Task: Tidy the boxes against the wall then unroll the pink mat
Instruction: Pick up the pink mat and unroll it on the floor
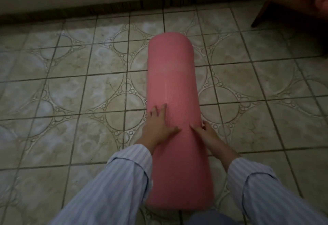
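Observation:
The pink mat [174, 86] lies rolled up on the tiled floor, its long axis running away from me toward the wall. My left hand [158, 125] rests flat on the roll's left side, fingers spread. On the roll's right side my right hand [208, 134] touches it with the thumb on top and the fingers curled around the edge. Both arms wear striped light-blue sleeves. No boxes are in view.
Patterned beige floor tiles [74, 90] spread out to the left and right of the roll. A pale wall with a dark skirting [106, 5] runs along the back. At the top right stands a brown wooden piece of furniture [266, 3] with something red above it.

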